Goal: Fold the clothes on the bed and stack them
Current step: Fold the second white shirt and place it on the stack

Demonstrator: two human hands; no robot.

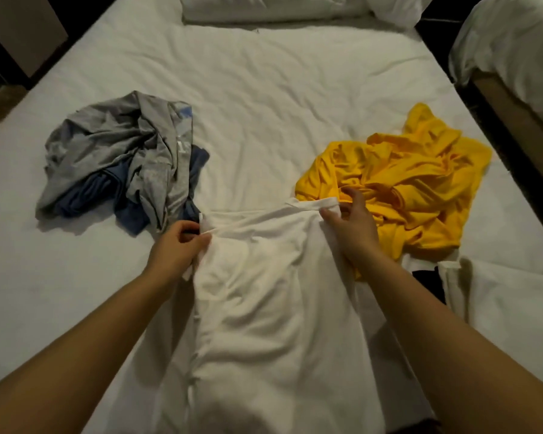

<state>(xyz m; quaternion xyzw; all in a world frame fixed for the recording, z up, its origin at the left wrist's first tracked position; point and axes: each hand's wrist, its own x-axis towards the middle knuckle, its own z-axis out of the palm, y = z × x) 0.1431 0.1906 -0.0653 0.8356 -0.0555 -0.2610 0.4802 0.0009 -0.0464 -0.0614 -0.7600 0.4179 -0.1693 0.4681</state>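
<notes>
A white garment [264, 296] lies spread lengthwise on the bed [264, 98] in front of me. My left hand [179, 249] pinches its far left corner. My right hand [351, 227] grips its far right corner, where a hemmed edge shows. A crumpled yellow garment [405, 189] lies just right of that corner, partly under my right hand. On the left sits a crumpled heap with a grey garment [113, 145] on top of a blue garment [85, 195].
Pillows [276, 7] rest at the head of the bed. A second bed [514, 48] stands at the right across a dark gap. Near my right forearm lie a small dark item [430, 283] and more white fabric [508, 308].
</notes>
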